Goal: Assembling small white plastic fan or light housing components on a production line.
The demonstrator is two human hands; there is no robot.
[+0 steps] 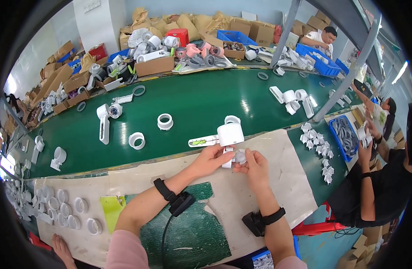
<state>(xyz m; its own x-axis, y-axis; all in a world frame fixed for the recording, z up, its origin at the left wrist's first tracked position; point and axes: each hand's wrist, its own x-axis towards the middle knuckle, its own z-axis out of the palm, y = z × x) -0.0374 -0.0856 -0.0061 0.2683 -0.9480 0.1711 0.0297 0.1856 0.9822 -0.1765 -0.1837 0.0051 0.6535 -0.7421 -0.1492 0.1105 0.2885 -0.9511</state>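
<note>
My left hand (pixel 210 160) is closed on a white plastic part (pixel 227 162) at the near edge of the green belt. My right hand (pixel 255 169) pinches a translucent round piece (pixel 240 156) right beside that part; whether the two pieces touch I cannot tell. Just beyond my fingers lies a white device body (pixel 230 133) with a long handle. In the handle's open side sits a yellow-green strip (pixel 199 142). Two white rings, one upright-looking (pixel 165 121) and one nearer (pixel 137 141), rest on the belt to the left.
A brown-paper-covered bench (pixel 277 175) lies under my forearms. White rings (pixel 81 206) stand at its left, near another person's hand (pixel 62 249). Small white pieces (pixel 318 145) line the right, before a blue bin (pixel 345 134) of grey rings. A metal post (pixel 349 76) rises there; a co-worker (pixel 372 179) works alongside.
</note>
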